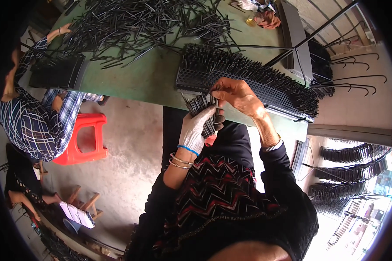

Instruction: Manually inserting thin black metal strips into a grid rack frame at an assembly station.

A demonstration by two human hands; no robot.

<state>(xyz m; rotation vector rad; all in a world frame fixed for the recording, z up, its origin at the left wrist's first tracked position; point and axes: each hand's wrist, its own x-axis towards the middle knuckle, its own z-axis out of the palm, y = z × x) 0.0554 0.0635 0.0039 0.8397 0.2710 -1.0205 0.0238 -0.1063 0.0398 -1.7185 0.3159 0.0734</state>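
Observation:
My left hand (193, 127), in a white knit glove with a blue cuff edge, is closed round a bundle of thin dark metal rods (197, 103). The bundle is tilted, in front of the table's near edge. My bare right hand (239, 98) pinches at the bundle's upper right side; its thumb and forefinger seem to be on a single rod, partly hidden by the fingers. Just beyond my hands lies a long black perforated rack (196, 80), its holes filled with many upright rods (248, 65).
Loose dark rods (139, 21) are heaped across the far part of the green table (130, 78). Black wire hooks (357, 85) jut out at the right, above hanging rows of dark parts (353, 152). Left, a person in plaid (35, 126) sits on a red plastic stool (85, 139).

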